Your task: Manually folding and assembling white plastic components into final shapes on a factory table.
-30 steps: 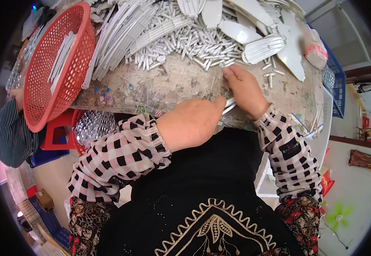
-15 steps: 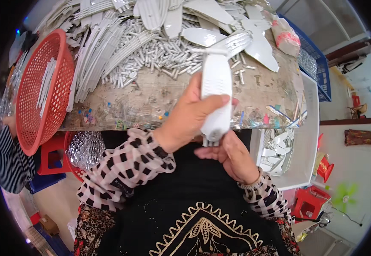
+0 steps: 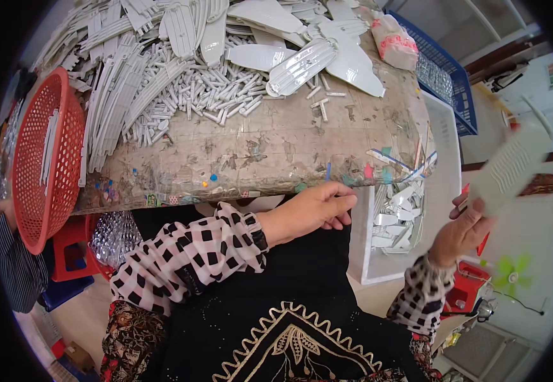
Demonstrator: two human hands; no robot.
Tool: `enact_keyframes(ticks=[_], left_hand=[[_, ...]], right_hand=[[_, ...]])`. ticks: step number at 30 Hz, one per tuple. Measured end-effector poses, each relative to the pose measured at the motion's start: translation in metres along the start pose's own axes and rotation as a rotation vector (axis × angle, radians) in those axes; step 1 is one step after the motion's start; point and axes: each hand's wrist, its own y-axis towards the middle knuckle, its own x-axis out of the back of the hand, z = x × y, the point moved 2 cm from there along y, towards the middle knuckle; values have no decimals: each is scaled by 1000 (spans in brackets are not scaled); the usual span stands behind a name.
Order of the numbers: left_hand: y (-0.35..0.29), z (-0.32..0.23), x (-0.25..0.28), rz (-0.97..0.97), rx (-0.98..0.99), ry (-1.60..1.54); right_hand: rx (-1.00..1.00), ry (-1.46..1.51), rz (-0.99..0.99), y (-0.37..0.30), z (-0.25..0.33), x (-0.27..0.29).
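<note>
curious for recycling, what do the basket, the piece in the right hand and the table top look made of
Basket: likely plastic, semi-glossy; even red colour and moulded-looking holes.
Piece in the right hand: probably hard white plastic, finish blurred; wavy surface lines suggest moulding.
Table top: perhaps board under clear film or tape; patchy sheen, worn tan surface, base material unclear.

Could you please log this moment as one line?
right hand: holds white part, right of bin | left hand: curled, no item visible, beside table
</note>
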Motion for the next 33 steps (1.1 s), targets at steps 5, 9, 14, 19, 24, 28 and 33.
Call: enact_keyframes(ticks=[5, 9, 14, 19, 24, 28, 33], left_hand=[[-3, 13, 0, -51, 32, 53], [-5, 24, 10, -83, 24, 66], [8, 18, -8, 6, 22, 86], [-16, 25, 1, -83, 18, 126], [-7, 26, -6, -19, 32, 106], [-18, 27, 1, -53, 6, 154], [-12, 27, -4, -81, -60, 104]], right_hand=[[324, -633, 331, 3, -2, -44], [-283, 157, -172, 41, 86, -3], [106, 203, 55, -4, -106, -14], [-228, 326, -74, 30, 38, 17], [-42, -569, 697, -2, -15, -51], [-340, -184, 340, 7, 7, 1], [-382, -843, 477, -15, -87, 37]])
